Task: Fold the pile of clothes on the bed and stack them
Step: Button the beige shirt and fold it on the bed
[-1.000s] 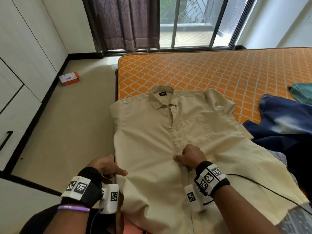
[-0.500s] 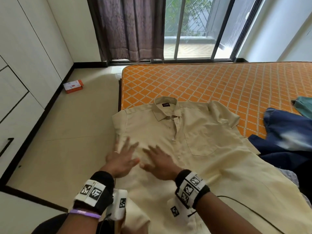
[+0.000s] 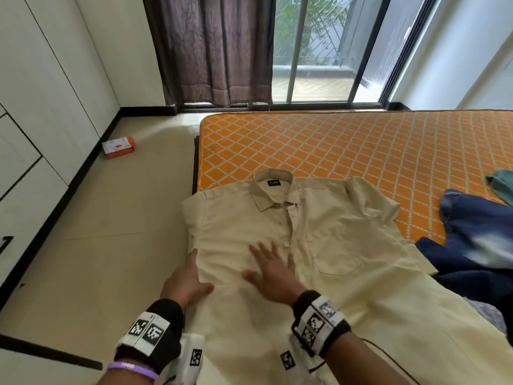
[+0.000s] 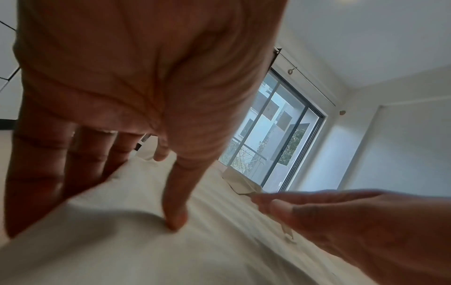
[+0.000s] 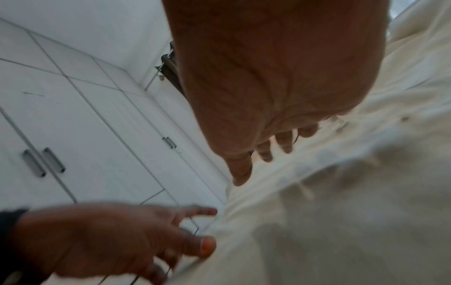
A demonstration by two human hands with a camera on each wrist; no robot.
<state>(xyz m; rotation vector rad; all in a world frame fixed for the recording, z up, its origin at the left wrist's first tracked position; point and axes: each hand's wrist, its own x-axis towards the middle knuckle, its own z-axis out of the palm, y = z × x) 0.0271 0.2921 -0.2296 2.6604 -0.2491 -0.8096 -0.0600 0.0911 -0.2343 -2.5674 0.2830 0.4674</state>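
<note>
A cream short-sleeved shirt lies front up on the orange mattress, collar toward the window. My right hand rests flat on its left chest panel, fingers spread and straight. My left hand lies along the shirt's left side edge, its thumb on the cloth and its fingers stretched beside the edge. In the left wrist view the left thumb presses the fabric, and the other fingers reach past its edge. The right wrist view shows the right hand low over the shirt.
A dark blue garment and a teal one lie on the mattress at the right. The shirt's left side overhangs the bed edge above the tiled floor. A small orange box sits by the white wardrobe.
My left hand has slid off the shirt front to its left edge. My right hand has moved a little up and right, still flat. The view has tilted up.
</note>
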